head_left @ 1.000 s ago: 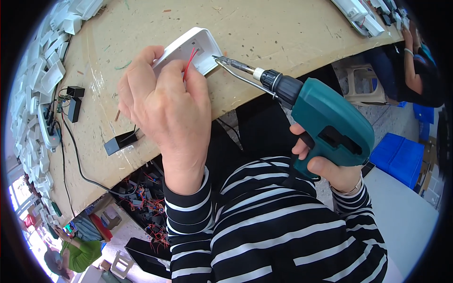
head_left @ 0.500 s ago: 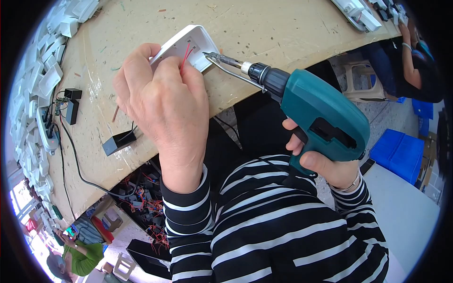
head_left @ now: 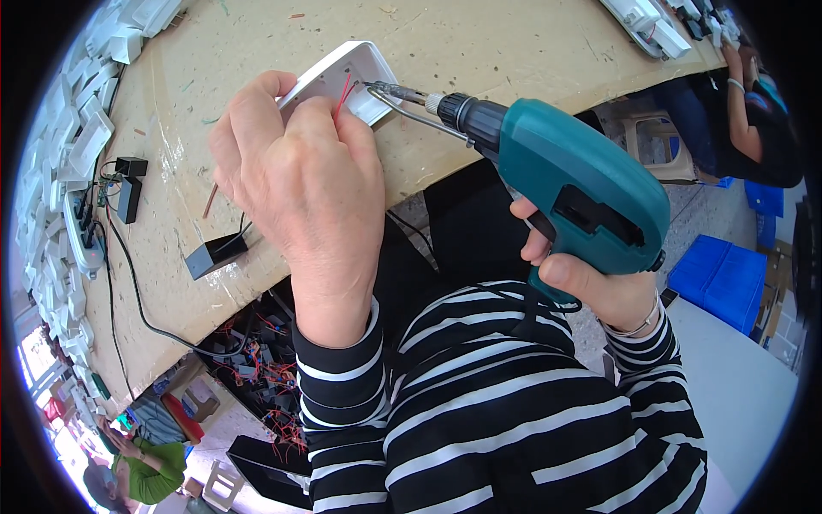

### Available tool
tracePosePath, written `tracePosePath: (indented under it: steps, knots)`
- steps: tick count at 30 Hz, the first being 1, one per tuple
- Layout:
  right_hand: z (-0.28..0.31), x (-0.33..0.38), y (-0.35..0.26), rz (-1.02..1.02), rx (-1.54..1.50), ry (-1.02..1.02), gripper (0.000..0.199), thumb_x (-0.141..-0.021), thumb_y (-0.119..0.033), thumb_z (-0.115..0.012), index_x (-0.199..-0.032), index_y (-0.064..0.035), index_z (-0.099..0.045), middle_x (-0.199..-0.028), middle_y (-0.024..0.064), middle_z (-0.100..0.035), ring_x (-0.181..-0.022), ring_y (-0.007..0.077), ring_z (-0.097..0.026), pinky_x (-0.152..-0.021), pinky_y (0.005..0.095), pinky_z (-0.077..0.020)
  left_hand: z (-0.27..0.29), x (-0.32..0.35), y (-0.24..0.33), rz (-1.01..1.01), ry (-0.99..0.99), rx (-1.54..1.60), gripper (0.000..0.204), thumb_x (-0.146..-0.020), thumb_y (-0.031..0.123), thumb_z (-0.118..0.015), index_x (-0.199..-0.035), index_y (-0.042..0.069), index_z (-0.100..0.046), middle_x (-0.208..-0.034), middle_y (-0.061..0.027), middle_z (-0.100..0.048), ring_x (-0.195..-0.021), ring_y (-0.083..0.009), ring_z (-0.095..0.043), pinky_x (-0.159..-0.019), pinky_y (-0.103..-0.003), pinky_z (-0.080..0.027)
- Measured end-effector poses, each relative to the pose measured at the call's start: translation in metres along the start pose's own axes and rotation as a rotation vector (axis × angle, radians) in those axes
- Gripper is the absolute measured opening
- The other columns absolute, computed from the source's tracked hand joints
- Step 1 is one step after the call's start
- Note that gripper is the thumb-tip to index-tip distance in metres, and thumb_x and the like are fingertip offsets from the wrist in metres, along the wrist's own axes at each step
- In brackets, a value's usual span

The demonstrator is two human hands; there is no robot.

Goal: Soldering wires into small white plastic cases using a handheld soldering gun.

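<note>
- Beige worktable [head_left: 479,34], speckled with marks, fills the upper view; white plastic parts [head_left: 86,141] lie heaped along it, far left of the white housing [head_left: 374,67].
- Small black box [head_left: 216,257]: left of the housing and nearer the wearer.
- Left hand [head_left: 295,184]: back upward, fingers curled around the housing's left side, grasping it. Whether it also pinches wires is hidden. A firm, unmoving grip seems best, with fingertips well clear of heat.
- Housing: held tilted over the table, shallow and tray-like, smooth white with rounded corners, its hollow facing the wearer. Small dark spots mark its floor.
- Thin red wires [head_left: 344,92]: standing up inside the housing, beside the hand.
- Metal tip [head_left: 385,88]: reaching over the housing's right wall, close to the wires; contact is too small to tell. Brief, exact touches should spare the plastic.
- Teal pistol-shaped soldering tool [head_left: 582,171]: right of the housing.
- Right hand [head_left: 604,287]: wrapped around the tool's handle, right of the housing; a steady wrist should help aim.
</note>
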State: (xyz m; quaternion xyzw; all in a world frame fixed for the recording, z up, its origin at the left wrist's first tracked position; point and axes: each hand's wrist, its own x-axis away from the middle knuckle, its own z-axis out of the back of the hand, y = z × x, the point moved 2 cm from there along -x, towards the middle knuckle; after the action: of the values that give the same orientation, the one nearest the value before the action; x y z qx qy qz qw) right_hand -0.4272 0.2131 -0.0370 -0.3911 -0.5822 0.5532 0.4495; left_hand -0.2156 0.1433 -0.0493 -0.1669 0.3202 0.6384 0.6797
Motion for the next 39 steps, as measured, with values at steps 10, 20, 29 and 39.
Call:
tracePosePath:
  steps: [10, 20, 29, 39]
  knots:
    - [0.0, -0.005, -0.009, 0.017, 0.108, -0.006, 0.059, -0.079, -0.005, -0.073, -0.131, -0.0009, -0.046, -0.109, 0.014, -0.061, -0.083, 0.0121, -0.06, -0.075, 0.0258, -0.052, 0.002, -0.001, -0.001, 0.007, -0.01, -0.036, 0.013, -0.072, 0.01, -0.065, -0.078, 0.001, -0.072, -0.102, -0.009, -0.061, -0.096, -0.0283, -0.053, -0.084, -0.038, -0.042]
    - [-0.001, -0.007, -0.013, -0.092, 0.124, 0.038, 0.052, -0.076, -0.008, -0.077, -0.123, -0.0023, -0.053, -0.1, 0.0085, -0.062, -0.081, 0.0114, -0.06, -0.074, 0.0253, -0.0515, -0.001, 0.0, 0.0, 0.016, 0.002, 0.014, 0.006, -0.069, 0.006, -0.067, -0.07, 0.001, -0.068, -0.104, -0.0088, -0.058, -0.099, -0.0293, -0.051, -0.084, -0.04, -0.038]
    - [-0.003, -0.009, -0.018, -0.085, 0.117, 0.066, 0.05, -0.074, -0.006, -0.078, -0.118, -0.001, -0.055, -0.093, 0.0088, -0.063, -0.079, 0.0134, -0.062, -0.071, 0.0264, -0.0523, -0.001, 0.001, 0.0, 0.012, 0.009, 0.022, 0.006, -0.069, 0.006, -0.067, -0.07, 0.0, -0.068, -0.105, -0.0098, -0.058, -0.099, -0.0296, -0.051, -0.084, -0.04, -0.038]
    - [-0.001, -0.01, -0.019, -0.012, 0.155, 0.03, 0.055, -0.073, -0.009, -0.08, -0.121, -0.0001, -0.054, -0.092, 0.0102, -0.064, -0.077, 0.0146, -0.063, -0.071, 0.0274, -0.0533, 0.0, 0.0, 0.0, 0.002, 0.02, 0.009, 0.007, -0.068, 0.006, -0.066, -0.07, 0.0, -0.068, -0.105, -0.0101, -0.058, -0.099, -0.0299, -0.051, -0.084, -0.041, -0.038]
